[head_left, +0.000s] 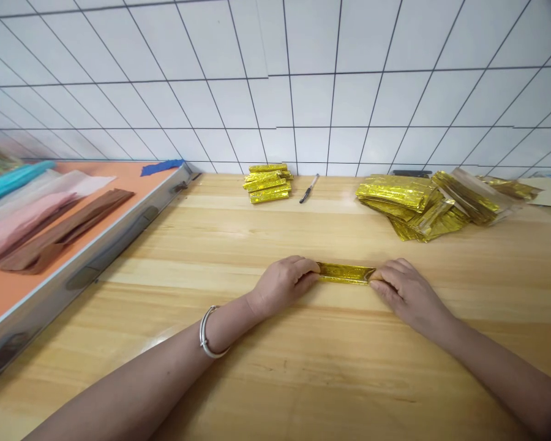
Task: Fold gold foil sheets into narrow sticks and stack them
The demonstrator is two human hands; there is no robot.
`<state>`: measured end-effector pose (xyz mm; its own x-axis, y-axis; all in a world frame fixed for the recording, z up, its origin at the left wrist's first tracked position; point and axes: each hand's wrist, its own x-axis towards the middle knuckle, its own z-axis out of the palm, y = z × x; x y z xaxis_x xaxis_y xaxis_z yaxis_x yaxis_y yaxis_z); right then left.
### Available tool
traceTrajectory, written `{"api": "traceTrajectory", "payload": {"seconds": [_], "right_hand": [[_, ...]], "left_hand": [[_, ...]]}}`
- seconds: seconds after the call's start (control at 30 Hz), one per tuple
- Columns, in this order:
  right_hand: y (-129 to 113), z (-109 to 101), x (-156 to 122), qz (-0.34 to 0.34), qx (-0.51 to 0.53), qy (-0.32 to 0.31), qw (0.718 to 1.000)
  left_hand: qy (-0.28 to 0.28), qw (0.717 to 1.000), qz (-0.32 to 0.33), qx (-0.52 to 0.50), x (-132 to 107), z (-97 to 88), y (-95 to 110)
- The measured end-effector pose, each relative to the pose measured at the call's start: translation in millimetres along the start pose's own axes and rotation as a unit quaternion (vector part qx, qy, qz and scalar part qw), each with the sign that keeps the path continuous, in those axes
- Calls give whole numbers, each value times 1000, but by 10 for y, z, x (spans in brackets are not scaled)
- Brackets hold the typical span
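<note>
A narrow strip of shiny gold foil (344, 273) is stretched sideways between my two hands, close above or on the wooden table (275, 367); I cannot tell which. My left hand (285, 283) pinches its left end, thumb and fingers pressed together. On the other end, my right hand (406, 294) grips with thumb and fingers. My fingers hide both tips of the strip. Beyond my hands, a small stack of folded gold foil strips (268, 184) lies near the wall. At the back right is a looser heap of gold foil pieces (404, 202), some seemingly in clear plastic.
A pen (309, 188) lies between the stack and the heap. To the left stands a raised orange-topped surface (96, 211) with brown (73, 229), pink (27, 223) and turquoise (18, 179) folded material and a blue piece (161, 166). A white tiled wall (312, 98) closes the back.
</note>
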<state>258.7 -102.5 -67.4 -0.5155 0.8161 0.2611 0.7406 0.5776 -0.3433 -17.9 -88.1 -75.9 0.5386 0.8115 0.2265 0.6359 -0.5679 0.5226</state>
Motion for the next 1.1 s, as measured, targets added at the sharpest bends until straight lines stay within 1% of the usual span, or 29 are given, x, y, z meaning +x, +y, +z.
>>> {"api": "traceTrajectory", "payload": {"seconds": [0.1,0.3,0.47,0.63,0.9,1.1], "right_hand": [[9,-13,52,9,1,-9,1000],[51,8,146,31,-44,-51,997],[22,20,174,33,-86,-42,995],[-9,35,175,30,-109,-33,993],[-70,43,175,52,-153,-51,986],[-78,68,156,76,-182,-39,980]], "left_hand": [[0,1000,-21,-22,29,-5,28],[24,998,-62,19,56,46,119],[36,995,-81,44,48,71,173],[40,994,-83,56,42,75,178],[28,993,-86,77,35,82,156],[29,988,-80,127,22,90,180]]}}
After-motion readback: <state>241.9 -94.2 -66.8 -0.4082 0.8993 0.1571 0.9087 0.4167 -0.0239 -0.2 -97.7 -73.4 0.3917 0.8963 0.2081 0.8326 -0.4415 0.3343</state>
